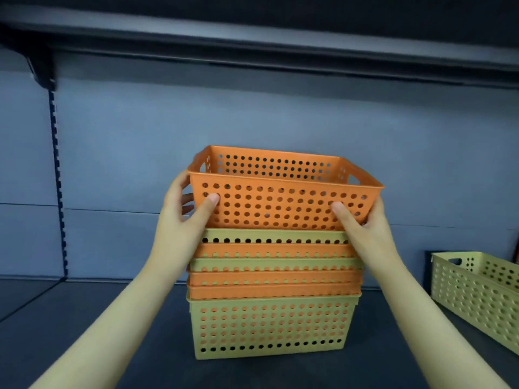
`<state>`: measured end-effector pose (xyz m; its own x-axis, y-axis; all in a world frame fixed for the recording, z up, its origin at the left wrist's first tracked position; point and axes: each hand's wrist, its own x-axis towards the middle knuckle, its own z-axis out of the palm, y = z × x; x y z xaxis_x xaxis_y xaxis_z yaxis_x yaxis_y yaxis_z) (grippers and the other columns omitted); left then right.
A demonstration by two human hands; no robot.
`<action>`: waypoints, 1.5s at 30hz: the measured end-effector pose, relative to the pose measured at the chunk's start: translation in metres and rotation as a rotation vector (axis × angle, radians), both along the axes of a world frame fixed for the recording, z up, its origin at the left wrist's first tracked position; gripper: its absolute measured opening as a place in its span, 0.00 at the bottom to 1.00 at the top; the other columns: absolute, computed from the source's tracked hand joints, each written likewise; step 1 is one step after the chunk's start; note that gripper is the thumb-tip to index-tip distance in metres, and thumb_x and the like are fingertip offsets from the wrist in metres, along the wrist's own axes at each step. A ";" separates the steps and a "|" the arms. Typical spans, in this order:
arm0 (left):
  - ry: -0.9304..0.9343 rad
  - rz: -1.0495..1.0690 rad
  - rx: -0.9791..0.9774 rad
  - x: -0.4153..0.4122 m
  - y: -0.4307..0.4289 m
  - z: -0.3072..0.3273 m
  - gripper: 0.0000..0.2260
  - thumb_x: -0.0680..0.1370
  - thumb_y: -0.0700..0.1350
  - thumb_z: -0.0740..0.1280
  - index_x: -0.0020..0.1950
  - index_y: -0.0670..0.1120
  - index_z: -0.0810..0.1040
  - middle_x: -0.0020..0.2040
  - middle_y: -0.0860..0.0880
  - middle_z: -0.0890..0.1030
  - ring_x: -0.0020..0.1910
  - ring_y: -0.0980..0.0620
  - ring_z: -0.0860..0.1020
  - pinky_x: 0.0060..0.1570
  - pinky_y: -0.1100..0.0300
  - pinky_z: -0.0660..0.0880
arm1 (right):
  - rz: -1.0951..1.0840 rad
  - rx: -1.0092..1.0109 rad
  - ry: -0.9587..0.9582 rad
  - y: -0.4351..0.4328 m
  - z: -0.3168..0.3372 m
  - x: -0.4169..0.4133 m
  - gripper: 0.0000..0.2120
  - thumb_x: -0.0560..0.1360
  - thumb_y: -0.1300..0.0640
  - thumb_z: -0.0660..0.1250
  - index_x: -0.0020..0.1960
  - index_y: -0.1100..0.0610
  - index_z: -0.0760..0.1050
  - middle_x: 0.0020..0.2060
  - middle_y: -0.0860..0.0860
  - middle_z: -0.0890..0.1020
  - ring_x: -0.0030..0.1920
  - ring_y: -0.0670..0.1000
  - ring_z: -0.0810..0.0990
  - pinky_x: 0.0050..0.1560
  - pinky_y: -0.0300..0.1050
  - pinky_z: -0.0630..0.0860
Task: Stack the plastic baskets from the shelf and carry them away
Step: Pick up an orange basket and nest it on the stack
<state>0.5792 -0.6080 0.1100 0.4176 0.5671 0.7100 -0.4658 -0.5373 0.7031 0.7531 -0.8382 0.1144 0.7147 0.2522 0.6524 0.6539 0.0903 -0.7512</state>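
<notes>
An orange perforated basket [283,204] sits on top of a nested stack of green and orange baskets [272,327] standing on the dark shelf [92,327]. The orange basket's lower part is inside the stack's top green rim, and most of it stands above. My left hand [182,217] grips its left end, thumb on the front wall. My right hand [365,220] grips its right end the same way. Both forearms reach in from below.
A single green basket [477,293] lies on the shelf at the right, apart from the stack. A grey back panel [252,130] rises behind, with a slotted upright [57,175] at the left. An upper shelf [252,43] overhangs.
</notes>
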 end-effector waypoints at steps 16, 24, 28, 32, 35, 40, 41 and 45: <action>-0.032 -0.120 -0.139 0.006 0.001 -0.049 0.20 0.72 0.66 0.64 0.63 0.65 0.71 0.69 0.52 0.74 0.67 0.52 0.76 0.66 0.43 0.72 | -0.014 0.149 0.003 0.004 -0.040 0.007 0.39 0.68 0.31 0.68 0.75 0.38 0.59 0.66 0.46 0.75 0.63 0.43 0.78 0.63 0.48 0.75; 0.030 -0.215 -0.148 0.007 0.003 -0.073 0.29 0.71 0.65 0.64 0.71 0.65 0.66 0.63 0.55 0.79 0.59 0.56 0.81 0.53 0.56 0.79 | 0.064 0.133 0.023 0.002 -0.055 0.012 0.20 0.74 0.42 0.67 0.64 0.34 0.67 0.47 0.36 0.84 0.49 0.40 0.84 0.44 0.35 0.79; 0.015 -0.210 -0.146 0.009 0.003 -0.072 0.24 0.72 0.65 0.63 0.67 0.67 0.68 0.60 0.56 0.81 0.57 0.57 0.82 0.48 0.60 0.80 | 0.041 0.141 0.035 0.004 -0.056 0.015 0.22 0.72 0.41 0.66 0.65 0.33 0.66 0.46 0.36 0.84 0.49 0.40 0.84 0.43 0.36 0.80; 0.000 -0.177 -0.114 0.012 0.001 -0.072 0.24 0.76 0.61 0.62 0.72 0.60 0.67 0.57 0.59 0.82 0.55 0.59 0.82 0.48 0.66 0.78 | 0.042 0.155 0.042 0.006 -0.057 0.012 0.26 0.72 0.38 0.66 0.69 0.36 0.65 0.48 0.41 0.84 0.49 0.42 0.85 0.44 0.37 0.80; 0.010 -0.137 -0.094 0.010 -0.005 -0.070 0.20 0.80 0.57 0.59 0.72 0.56 0.68 0.57 0.56 0.82 0.55 0.59 0.82 0.50 0.65 0.79 | 0.043 0.158 0.038 0.005 -0.055 0.009 0.24 0.72 0.39 0.66 0.67 0.34 0.66 0.47 0.39 0.85 0.49 0.41 0.84 0.44 0.35 0.80; 0.049 0.054 -0.089 0.003 -0.023 -0.072 0.22 0.82 0.58 0.59 0.76 0.57 0.66 0.66 0.58 0.79 0.60 0.65 0.78 0.62 0.59 0.75 | 0.107 0.105 0.051 -0.004 -0.052 0.006 0.28 0.73 0.36 0.68 0.70 0.36 0.65 0.56 0.44 0.83 0.55 0.44 0.84 0.55 0.48 0.80; 0.067 0.123 -0.075 0.001 -0.030 -0.075 0.23 0.82 0.57 0.59 0.77 0.57 0.65 0.69 0.57 0.76 0.64 0.66 0.75 0.66 0.54 0.73 | 0.122 0.082 0.053 -0.008 -0.049 0.006 0.28 0.73 0.37 0.68 0.71 0.37 0.64 0.59 0.44 0.82 0.56 0.44 0.83 0.56 0.48 0.80; 0.185 0.619 0.282 0.004 -0.069 -0.086 0.40 0.79 0.62 0.61 0.82 0.45 0.47 0.83 0.40 0.48 0.82 0.45 0.48 0.79 0.46 0.48 | 0.090 0.040 0.027 -0.035 -0.041 0.009 0.37 0.70 0.34 0.68 0.75 0.40 0.61 0.73 0.47 0.70 0.71 0.45 0.71 0.66 0.45 0.72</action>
<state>0.5829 -0.6773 0.0244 0.2057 0.5444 0.8132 0.0988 -0.8383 0.5362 0.7621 -0.8730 0.0732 0.7079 0.2906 0.6438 0.6210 0.1782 -0.7633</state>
